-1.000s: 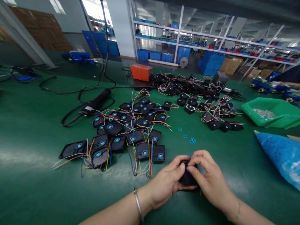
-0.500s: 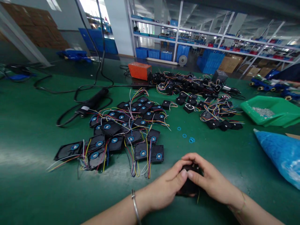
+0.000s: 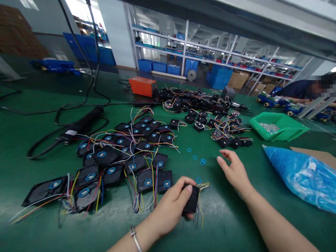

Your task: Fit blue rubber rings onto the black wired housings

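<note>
On the left, a black corded hand tool [image 3: 85, 122], by its look an electric screwdriver, lies on its side, its cable looped on the green tabletop [image 3: 225, 224]. Next come the wired black housings [image 3: 110, 156], spread mostly flat with blue-ringed openings facing up, probably so that each ring shows at a glance; some overlap, and their coloured leads tangle together.

The left hand [image 3: 172, 202] grasps one black housing [image 3: 193, 200] low over the near part of the table. Its thumb presses the upper face while the fingers wrap the far edge and underside, a hold that seems meant to steady the part and leave its right side free, where coloured leads [image 3: 203, 186] trail out. Whether this housing carries a ring cannot be made out.

Just beyond it lie loose blue rings [image 3: 203, 161], scattered between the hands, apparently for easy picking. The right hand [image 3: 235, 173] is empty, thumb and forefinger parted, near those rings but apart from the housing.

Farther right, a green bin [image 3: 286, 131] keeps small metal pieces [image 3: 269, 127] together, likely against scattering, and a blue plastic bag [image 3: 301, 182] lies nearer.
</note>
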### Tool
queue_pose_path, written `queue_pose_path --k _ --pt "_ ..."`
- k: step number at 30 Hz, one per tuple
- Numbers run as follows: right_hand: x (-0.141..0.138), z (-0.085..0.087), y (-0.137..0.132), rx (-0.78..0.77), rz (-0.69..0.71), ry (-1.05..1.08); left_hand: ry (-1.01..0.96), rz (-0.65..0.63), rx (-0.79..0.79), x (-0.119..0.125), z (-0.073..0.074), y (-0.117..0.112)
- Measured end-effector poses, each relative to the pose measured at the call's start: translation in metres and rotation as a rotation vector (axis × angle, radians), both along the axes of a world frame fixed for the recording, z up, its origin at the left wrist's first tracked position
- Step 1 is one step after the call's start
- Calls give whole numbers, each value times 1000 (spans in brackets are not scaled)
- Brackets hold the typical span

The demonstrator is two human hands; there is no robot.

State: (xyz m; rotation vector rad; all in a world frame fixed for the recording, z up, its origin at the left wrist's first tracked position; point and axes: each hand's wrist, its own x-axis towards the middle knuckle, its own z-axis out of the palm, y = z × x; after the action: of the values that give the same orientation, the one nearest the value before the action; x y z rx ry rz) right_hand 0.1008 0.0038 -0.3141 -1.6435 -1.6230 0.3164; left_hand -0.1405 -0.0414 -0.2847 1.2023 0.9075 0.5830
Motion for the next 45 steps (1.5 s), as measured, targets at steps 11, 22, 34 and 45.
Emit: queue_pose_path --k 11,22,34,45 --pt "39 -18 80 -13 -301 -181 375 -223 374 -14 20 -2" --pt "32 -1 28 -63 -250 -90 751 14 827 -16 14 -11" --pt "-96 45 -79 -173 438 464 -428 -36 -3 -8 23 -13" --pt "-47 7 -26 -215 437 -160 -668 -39 -450 -8 14 -10"
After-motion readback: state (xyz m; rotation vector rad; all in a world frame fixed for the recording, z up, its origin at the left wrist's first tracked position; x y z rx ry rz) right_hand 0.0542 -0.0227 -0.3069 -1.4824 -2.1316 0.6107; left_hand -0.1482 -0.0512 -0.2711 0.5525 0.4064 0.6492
